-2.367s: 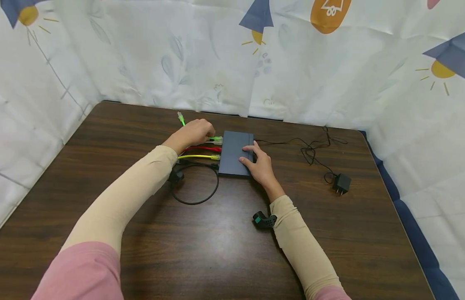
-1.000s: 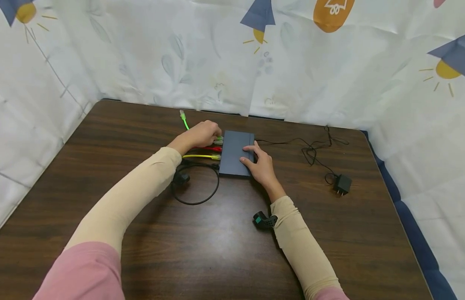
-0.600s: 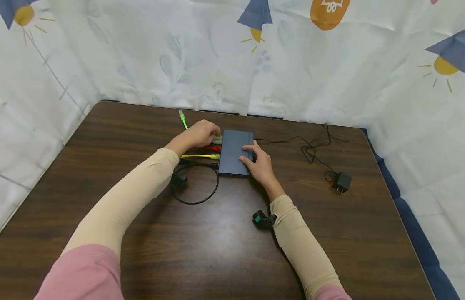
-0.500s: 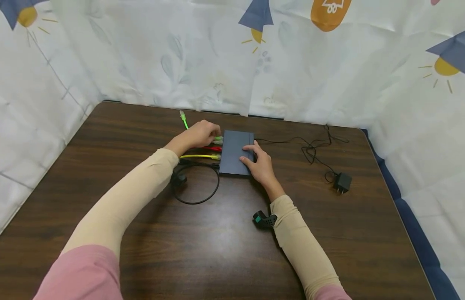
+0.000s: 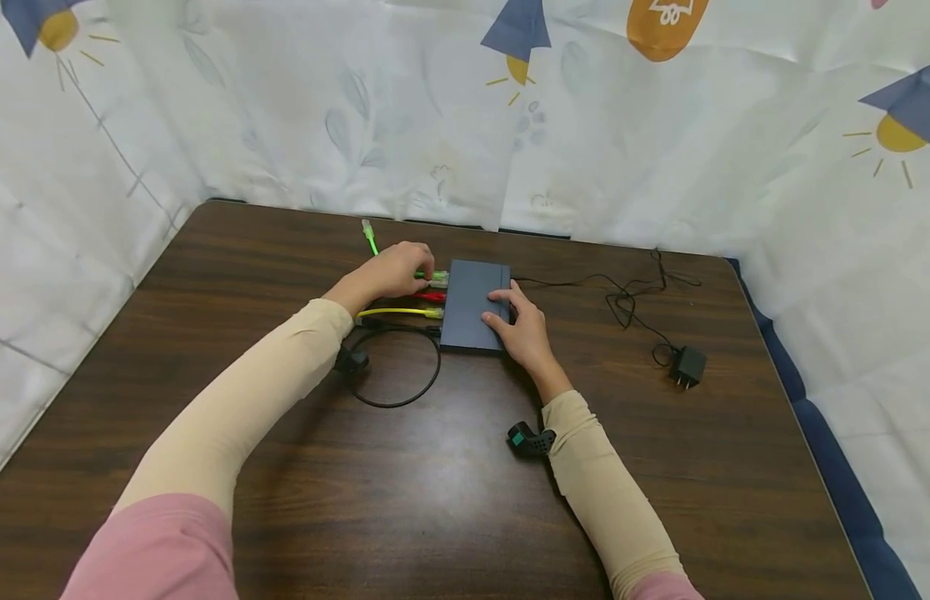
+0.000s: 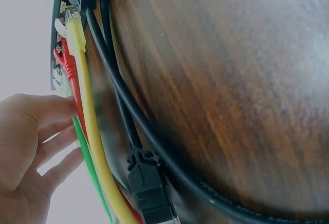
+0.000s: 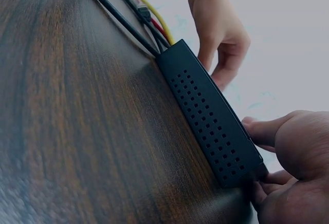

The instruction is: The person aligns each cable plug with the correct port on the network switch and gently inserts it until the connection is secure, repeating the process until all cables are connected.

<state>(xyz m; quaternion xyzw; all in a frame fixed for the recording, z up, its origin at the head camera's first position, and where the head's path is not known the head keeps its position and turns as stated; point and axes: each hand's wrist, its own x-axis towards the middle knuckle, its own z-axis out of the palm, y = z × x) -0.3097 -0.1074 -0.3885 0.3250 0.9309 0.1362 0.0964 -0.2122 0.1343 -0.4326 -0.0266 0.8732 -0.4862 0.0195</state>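
A flat dark grey network switch [image 5: 474, 304] lies near the middle of the table, its cable ports facing left. My left hand [image 5: 396, 268] is at the green network cable [image 6: 90, 157], with thumb and fingers round it just behind its clear plug. Below it, the red cable [image 5: 433, 297] and yellow cable [image 5: 405, 312] run into the same side, beside a black cable [image 5: 390, 406] that loops on the table. My right hand [image 5: 527, 332] grips the switch's right edge, thumb and index finger on top. Its other fingers reach down the side in the right wrist view.
A thin black power cord [image 5: 618, 292] runs from the switch's right side to a black power adapter [image 5: 687, 367]. The green cable's other plug [image 5: 368, 232] points up behind my left hand. White printed curtains [image 5: 435, 125] surround the brown table [image 5: 435, 517].
My left hand has come closer to the switch, then drawn back slightly to the left, so more of the green plug shows. The right hand and switch stay in place.
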